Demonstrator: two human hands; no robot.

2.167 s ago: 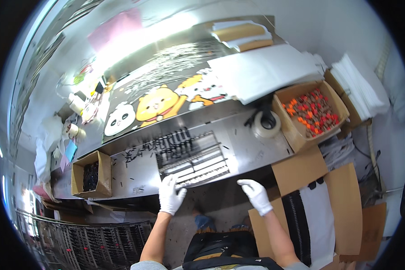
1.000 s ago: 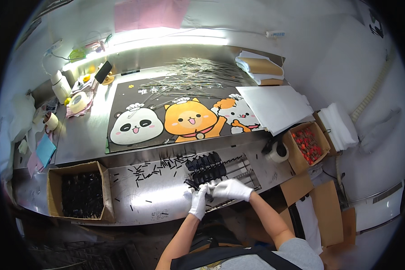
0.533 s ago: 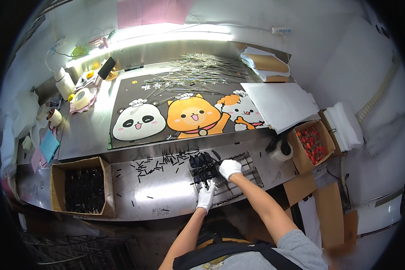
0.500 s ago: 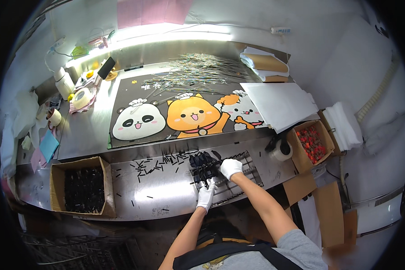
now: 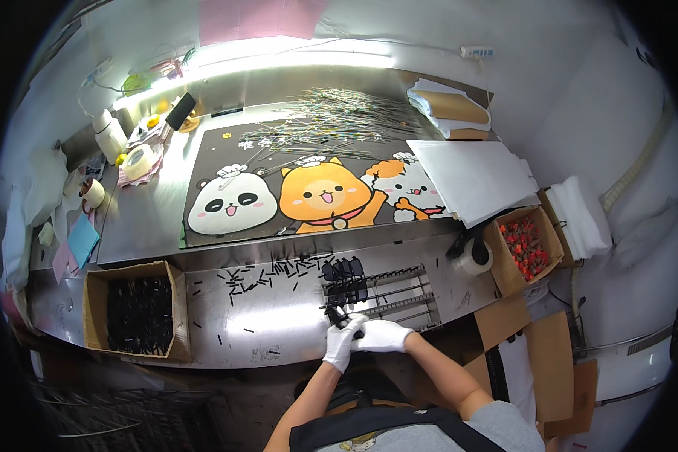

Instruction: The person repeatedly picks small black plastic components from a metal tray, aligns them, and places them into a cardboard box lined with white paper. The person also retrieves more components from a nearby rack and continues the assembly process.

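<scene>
- I see the ridged metal rack (image 5: 405, 302) lying flat on the smooth steel counter (image 5: 241, 320).
- Rounded black pieces (image 5: 346, 270) line the rack's left end.
- At its near-left corner, my left hand (image 5: 343, 344) grasps a dark piece (image 5: 336, 315) in cloth-gloved fingers.
- My right hand (image 5: 383, 337) meets it; its grip, I cannot tell.
- Left of the rack: scattered thin black sticks (image 5: 264, 282).

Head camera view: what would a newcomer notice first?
Probably the cartoon mat, in the middle, with thin rods heaped across its far part. Next, the gloved left hand and right hand, close together at the near side of the metal rack. At right, a cardboard box of red and brown pieces.
</scene>
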